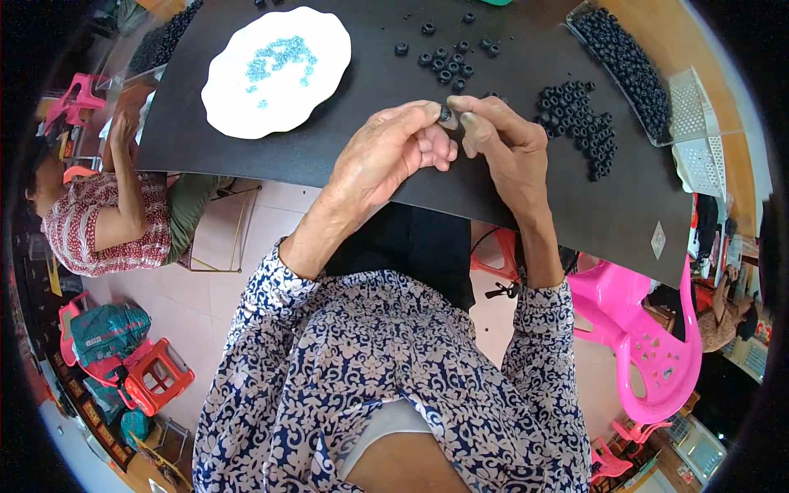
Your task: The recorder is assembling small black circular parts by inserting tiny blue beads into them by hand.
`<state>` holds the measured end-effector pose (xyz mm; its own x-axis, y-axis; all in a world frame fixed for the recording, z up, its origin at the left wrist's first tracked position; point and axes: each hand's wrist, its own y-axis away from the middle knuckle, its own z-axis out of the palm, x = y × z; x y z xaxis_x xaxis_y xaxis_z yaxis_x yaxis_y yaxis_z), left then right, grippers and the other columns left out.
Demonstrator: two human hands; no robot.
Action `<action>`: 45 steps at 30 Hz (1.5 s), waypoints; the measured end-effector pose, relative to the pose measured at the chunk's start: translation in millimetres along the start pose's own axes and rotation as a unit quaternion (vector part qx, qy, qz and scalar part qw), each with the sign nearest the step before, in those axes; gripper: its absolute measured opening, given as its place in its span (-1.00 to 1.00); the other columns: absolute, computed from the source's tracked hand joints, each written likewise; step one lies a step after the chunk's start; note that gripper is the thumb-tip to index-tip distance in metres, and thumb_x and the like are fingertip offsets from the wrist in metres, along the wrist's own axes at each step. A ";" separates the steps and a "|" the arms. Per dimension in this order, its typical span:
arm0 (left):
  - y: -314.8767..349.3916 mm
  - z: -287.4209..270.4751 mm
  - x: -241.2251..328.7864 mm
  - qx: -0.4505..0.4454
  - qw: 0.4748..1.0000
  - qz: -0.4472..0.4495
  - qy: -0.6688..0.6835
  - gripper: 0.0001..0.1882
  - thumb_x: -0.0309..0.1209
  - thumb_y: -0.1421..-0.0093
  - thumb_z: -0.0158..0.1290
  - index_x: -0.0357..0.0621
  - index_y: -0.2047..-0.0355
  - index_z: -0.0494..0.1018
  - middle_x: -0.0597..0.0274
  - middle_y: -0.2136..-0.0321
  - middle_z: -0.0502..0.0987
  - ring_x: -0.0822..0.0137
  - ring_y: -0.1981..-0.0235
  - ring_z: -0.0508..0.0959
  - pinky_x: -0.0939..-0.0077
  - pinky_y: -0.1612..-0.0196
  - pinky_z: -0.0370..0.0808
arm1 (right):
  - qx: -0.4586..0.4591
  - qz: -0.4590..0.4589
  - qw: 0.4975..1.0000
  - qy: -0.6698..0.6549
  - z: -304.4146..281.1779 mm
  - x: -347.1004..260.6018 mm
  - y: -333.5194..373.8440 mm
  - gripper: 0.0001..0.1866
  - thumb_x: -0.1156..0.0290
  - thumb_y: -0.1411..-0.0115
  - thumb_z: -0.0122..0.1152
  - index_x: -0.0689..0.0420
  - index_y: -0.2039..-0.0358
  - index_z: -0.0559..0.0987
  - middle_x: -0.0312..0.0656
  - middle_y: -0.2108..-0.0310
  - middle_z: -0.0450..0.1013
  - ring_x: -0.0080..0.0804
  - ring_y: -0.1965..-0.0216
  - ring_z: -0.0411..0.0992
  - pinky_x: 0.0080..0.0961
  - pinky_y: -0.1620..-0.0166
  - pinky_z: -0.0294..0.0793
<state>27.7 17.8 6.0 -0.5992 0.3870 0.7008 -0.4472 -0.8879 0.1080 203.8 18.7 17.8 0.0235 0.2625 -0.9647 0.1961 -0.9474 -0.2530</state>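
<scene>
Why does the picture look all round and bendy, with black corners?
In the head view the fisheye lens curves straight lines, so the black mat bows near its edges, and the corners fall dark outside the lens circle. Light is soft and even, with no hard shadows. The white plate looks very bright. The hands, left hand and right hand, are sharp.

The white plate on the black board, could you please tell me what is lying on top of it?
A loose scatter of small light-blue beads lies on the white plate, toward its far side. The board beneath it is covered.

matt black mat [329, 156], glossy white plate [238, 107]
</scene>
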 end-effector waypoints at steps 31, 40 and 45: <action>0.8 4.1 -5.2 0.015 0.997 0.028 -0.070 -0.63 -0.25 -0.42 -0.24 -0.38 0.10 0.35 0.11 0.50 0.47 0.32 0.43 0.49 0.51 0.31 0.47 | 0.073 0.015 0.994 -0.081 5.8 -0.4 6.2 -0.82 0.67 -0.07 0.32 0.29 0.27 0.60 -0.26 0.37 0.54 -0.63 0.40 0.47 -0.71 0.29 0.48; 0.2 3.3 -7.1 0.021 0.997 0.043 -0.053 -0.61 -0.28 -0.40 -0.16 -0.43 0.01 0.36 0.12 0.53 0.51 0.40 0.47 0.53 0.58 0.37 0.51 | 0.054 -0.085 0.994 0.046 4.1 3.0 4.6 -0.82 0.71 -0.05 0.31 0.29 0.29 0.61 -0.29 0.35 0.53 -0.66 0.34 0.44 -0.74 0.24 0.42; 0.3 2.8 -7.6 0.018 0.997 0.044 -0.057 -0.60 -0.27 -0.38 -0.12 -0.43 0.01 0.37 0.13 0.53 0.51 0.39 0.46 0.54 0.58 0.37 0.52 | 0.058 -0.087 0.993 0.063 3.7 3.7 5.4 -0.82 0.69 -0.05 0.32 0.28 0.29 0.61 -0.30 0.36 0.53 -0.67 0.35 0.42 -0.74 0.25 0.41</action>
<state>34.0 13.9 2.7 -0.5554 0.2783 0.7836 -0.3712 -0.9262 0.0659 201.2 13.9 12.6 0.1230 0.4370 -0.8910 0.0945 -0.8989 -0.4278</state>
